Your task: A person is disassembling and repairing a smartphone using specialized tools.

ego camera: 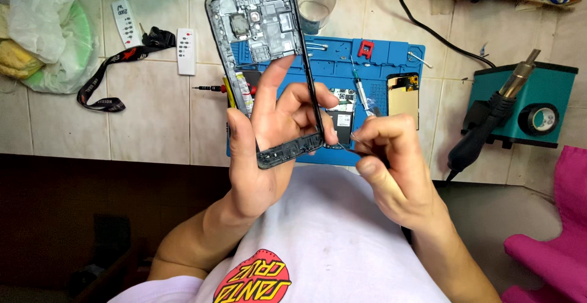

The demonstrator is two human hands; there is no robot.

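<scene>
While it stands upright above the blue mat, the phone frame shows as a black rim, its middle hollow and grey metal parts packed in its top half. Left hand wraps its lower end, fingers curled through the hollow. Right hand, just beside the frame's bottom corner, pinches tweezers tightly.

black phone frame with grey inner parts, blue work mat, teal hot-air station, beige tiled counter, magenta cloth
</scene>
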